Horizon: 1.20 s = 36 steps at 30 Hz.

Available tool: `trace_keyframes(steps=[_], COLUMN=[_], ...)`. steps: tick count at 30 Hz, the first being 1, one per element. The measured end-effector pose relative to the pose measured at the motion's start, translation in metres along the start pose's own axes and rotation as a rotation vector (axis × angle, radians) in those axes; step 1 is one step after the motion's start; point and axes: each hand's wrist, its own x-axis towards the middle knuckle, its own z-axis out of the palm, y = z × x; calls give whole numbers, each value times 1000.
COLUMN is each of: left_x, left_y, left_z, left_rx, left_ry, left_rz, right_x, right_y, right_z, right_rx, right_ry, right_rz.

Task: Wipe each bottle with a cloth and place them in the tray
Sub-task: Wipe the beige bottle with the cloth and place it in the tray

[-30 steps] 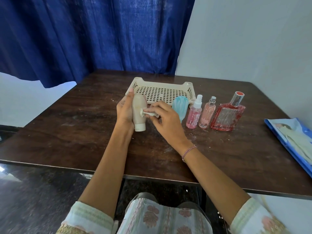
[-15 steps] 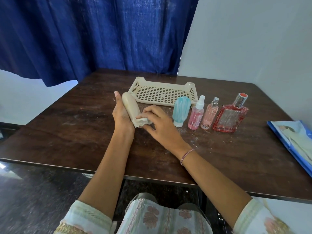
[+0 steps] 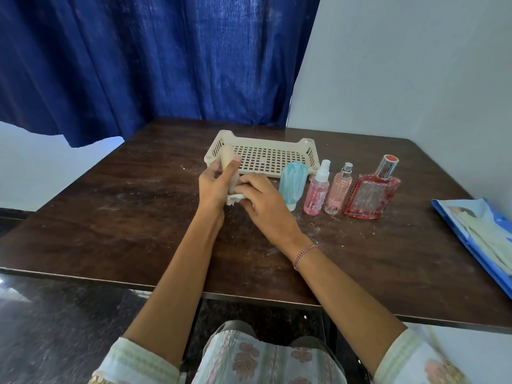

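My left hand (image 3: 214, 184) grips a beige bottle (image 3: 228, 159), tilted away from me over the table just in front of the tray. My right hand (image 3: 260, 199) pinches a small white cloth (image 3: 234, 199) against the bottle's lower end. The cream perforated tray (image 3: 302, 144) lies behind both hands with nothing in it. To the right stand a turquoise bottle (image 3: 292, 181), a pink spray bottle (image 3: 317, 192), a peach spray bottle (image 3: 338, 191) and a red glass perfume bottle (image 3: 371, 192).
The dark wooden table (image 3: 124, 206) is dusty and has open surface on its left half. A blue packet (image 3: 482, 234) lies at the right edge. A blue curtain (image 3: 138, 65) hangs behind; a white wall stands to the right.
The beige bottle went from upright to tilted away from me. My right hand with the cloth slid down from its middle to its lower end.
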Motion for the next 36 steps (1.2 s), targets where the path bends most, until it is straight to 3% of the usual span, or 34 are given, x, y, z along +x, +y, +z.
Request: trace_keyframes(steps=[9,15,18,29,36], left_x=[3,0,1,10,13], left_y=[-1,-4,-5,-12,-14], left_z=[1,-1,0,2,3], left_rx=[-23,12,24,-146,-256], left_ry=[87,16,24,171,237], left_rz=[37,119,125,-86,-196], right_x=[3,1,0,2,0], right_y=[4,1,3,6,3], right_z=[-12,-1,-1,-1,1], right_rx=[45,-32,-39,183,206], right_ry=[177,46,68,169,202], right_rz=[157,-12,-14,167,186])
